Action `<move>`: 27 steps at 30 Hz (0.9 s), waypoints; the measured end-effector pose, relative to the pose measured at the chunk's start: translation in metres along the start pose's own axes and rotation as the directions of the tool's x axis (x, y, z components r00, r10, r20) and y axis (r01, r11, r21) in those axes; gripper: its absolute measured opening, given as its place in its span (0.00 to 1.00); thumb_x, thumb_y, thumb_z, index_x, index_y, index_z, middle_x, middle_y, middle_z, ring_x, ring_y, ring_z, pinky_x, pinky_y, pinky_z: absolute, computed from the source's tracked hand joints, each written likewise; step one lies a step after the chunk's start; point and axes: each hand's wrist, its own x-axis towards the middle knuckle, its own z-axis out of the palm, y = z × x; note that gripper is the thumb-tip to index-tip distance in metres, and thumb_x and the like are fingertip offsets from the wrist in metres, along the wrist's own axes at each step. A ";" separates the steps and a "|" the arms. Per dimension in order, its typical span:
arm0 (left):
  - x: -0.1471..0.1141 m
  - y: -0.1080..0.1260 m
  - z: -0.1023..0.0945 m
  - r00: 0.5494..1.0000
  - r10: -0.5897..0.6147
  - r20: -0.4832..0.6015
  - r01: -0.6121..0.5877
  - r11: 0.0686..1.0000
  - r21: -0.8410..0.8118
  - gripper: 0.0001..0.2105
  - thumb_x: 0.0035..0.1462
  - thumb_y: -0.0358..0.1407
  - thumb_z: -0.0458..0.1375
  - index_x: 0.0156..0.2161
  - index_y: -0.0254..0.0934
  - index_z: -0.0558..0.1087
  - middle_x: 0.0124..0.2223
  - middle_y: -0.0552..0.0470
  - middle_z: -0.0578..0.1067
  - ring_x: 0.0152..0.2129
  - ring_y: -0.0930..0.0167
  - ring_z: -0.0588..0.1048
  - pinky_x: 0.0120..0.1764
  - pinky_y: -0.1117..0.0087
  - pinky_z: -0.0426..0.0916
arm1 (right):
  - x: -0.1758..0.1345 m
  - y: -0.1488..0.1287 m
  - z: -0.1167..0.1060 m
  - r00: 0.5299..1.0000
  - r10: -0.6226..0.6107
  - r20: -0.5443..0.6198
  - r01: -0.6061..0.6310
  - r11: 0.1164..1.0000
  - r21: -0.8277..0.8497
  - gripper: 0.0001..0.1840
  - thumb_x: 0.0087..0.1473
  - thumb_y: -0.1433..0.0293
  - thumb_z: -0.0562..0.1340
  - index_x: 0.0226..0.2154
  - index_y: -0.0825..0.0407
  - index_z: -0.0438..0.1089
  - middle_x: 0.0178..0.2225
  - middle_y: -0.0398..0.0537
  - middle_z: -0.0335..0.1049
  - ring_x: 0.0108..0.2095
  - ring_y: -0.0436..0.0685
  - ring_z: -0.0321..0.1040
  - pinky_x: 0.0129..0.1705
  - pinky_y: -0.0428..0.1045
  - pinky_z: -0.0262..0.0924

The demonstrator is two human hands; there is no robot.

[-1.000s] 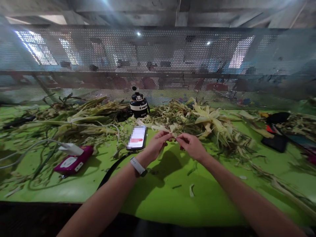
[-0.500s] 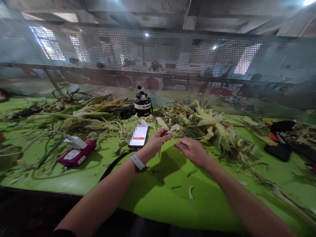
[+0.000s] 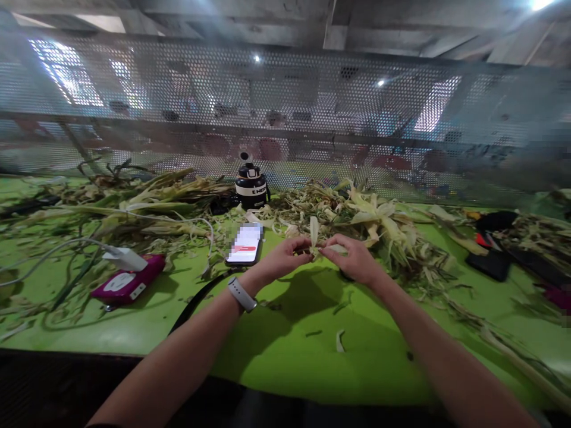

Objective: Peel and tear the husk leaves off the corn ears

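Pale strips of corn husk are pinched between my two hands above the green tabletop. My left hand, with a light watch strap on its wrist, is closed on the strips from the left. From the right, my right hand grips the same husk, its fingertips almost touching the left ones. One strip sticks upward and another lies toward the right hand; the join between them is partly hidden by fingers. A lit phone lies just left of my left hand.
Heaps of dried husks spread along the back and right. A black bottle stands before a perforated metal screen. On the left, a purple power block carries a white charger with a cable.
My right hand has closed in on my left and now grips the husk too. The husk strips have turned, with one now pointing upward. The whole view has shifted slightly.
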 end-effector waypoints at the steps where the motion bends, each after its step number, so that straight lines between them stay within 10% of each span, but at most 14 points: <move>1: 0.000 0.000 0.000 0.999 0.040 -0.006 -0.039 0.999 0.037 0.13 0.47 0.33 0.59 0.41 0.34 0.73 0.36 0.50 0.76 0.33 0.70 0.72 0.39 0.70 0.65 | 0.000 0.000 0.001 0.999 0.043 0.008 -0.043 0.999 0.005 0.11 0.53 0.61 0.60 0.28 0.53 0.67 0.29 0.46 0.71 0.31 0.54 0.67 0.34 0.47 0.59; 7: 0.000 0.000 0.000 0.936 0.348 -0.062 -0.230 0.733 0.641 0.12 0.49 0.29 0.57 0.40 0.37 0.73 0.35 0.49 0.77 0.36 0.66 0.72 0.45 0.61 0.62 | -0.001 0.000 0.008 0.992 0.127 -0.017 -0.127 0.992 0.028 0.13 0.51 0.59 0.59 0.27 0.52 0.64 0.24 0.42 0.67 0.26 0.52 0.63 0.28 0.45 0.56; 13: -0.002 -0.005 0.002 0.892 0.431 -0.138 -0.114 0.510 0.852 0.15 0.48 0.34 0.60 0.44 0.36 0.69 0.42 0.45 0.74 0.42 0.61 0.70 0.46 0.60 0.60 | -0.002 -0.007 0.012 0.996 0.085 -0.005 -0.085 0.996 0.016 0.12 0.52 0.60 0.58 0.27 0.52 0.64 0.26 0.44 0.68 0.28 0.53 0.64 0.30 0.45 0.56; 18: -0.002 -0.005 0.003 0.908 0.290 -0.303 0.058 0.627 0.777 0.07 0.52 0.38 0.57 0.33 0.36 0.68 0.29 0.49 0.72 0.27 0.66 0.70 0.30 0.67 0.62 | -0.002 -0.009 0.012 0.998 0.054 -0.025 -0.054 0.999 0.009 0.11 0.52 0.60 0.58 0.27 0.51 0.64 0.26 0.43 0.68 0.28 0.53 0.64 0.33 0.46 0.57; 27: -0.001 -0.008 0.016 0.970 0.117 -0.213 -0.072 0.976 0.206 0.05 0.50 0.30 0.53 0.34 0.35 0.69 0.31 0.51 0.73 0.29 0.72 0.70 0.33 0.72 0.64 | -0.004 -0.005 0.015 0.983 0.172 -0.066 -0.168 0.984 0.059 0.12 0.52 0.59 0.57 0.27 0.51 0.63 0.23 0.42 0.67 0.24 0.52 0.63 0.28 0.45 0.56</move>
